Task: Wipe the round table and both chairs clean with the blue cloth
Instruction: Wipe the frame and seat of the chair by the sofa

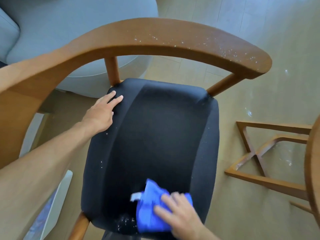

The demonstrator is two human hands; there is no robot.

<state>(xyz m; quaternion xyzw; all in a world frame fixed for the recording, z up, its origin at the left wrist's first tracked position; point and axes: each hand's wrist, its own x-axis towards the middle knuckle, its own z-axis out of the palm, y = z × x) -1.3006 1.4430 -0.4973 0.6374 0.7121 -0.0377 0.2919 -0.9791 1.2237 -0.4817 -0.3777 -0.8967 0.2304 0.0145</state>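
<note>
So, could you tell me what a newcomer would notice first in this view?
Probably the blue cloth at the front edge of the black seat cushion, pressed down by the right hand. Next, the white crumbs speckling the curved wooden backrest at upper right, while the left hand rests on the cushion's left side.

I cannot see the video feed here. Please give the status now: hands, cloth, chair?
Left hand flat on black seat. Right hand pressing blue cloth at seat front. White specks remain on wooden backrest. Nothing blocking.
</note>
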